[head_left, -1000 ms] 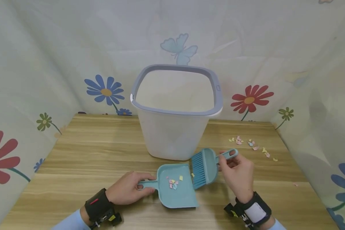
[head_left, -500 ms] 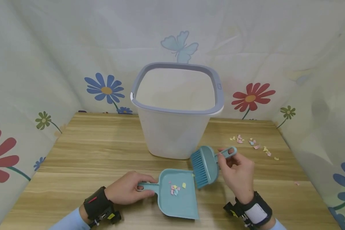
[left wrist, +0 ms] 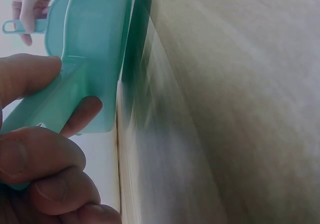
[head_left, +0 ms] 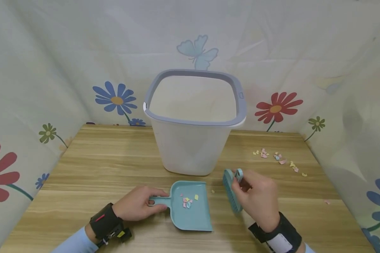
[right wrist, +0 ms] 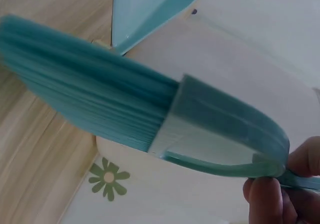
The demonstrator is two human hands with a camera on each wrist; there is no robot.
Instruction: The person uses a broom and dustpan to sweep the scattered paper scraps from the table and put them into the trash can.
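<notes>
My left hand [head_left: 136, 207] grips the handle of a small teal dustpan [head_left: 190, 207] lying flat on the wooden table [head_left: 98, 168]; a few coloured paper scraps [head_left: 188, 201] lie in its pan. In the left wrist view the fingers [left wrist: 45, 159] curl round the dustpan handle [left wrist: 75, 83]. My right hand [head_left: 256, 196] pinches the handle of a teal hand brush [head_left: 231, 189], held edge-on just right of the pan, bristles towards it. The right wrist view shows the brush [right wrist: 115, 108] close up with my fingertips [right wrist: 270, 194] on its handle. One yellow scrap [head_left: 213, 191] lies between pan and brush.
A white waste bin with a grey rim [head_left: 194, 123] stands behind the dustpan at the table's middle. Several paper scraps [head_left: 278, 160] are scattered at the back right, and one pink scrap [head_left: 327, 202] lies near the right edge. Flowered curtains enclose the table.
The brush has swung off the dustpan's mouth to the right and turned edge-on. The dustpan has shifted slightly left, and a yellow scrap now lies on the table beside it.
</notes>
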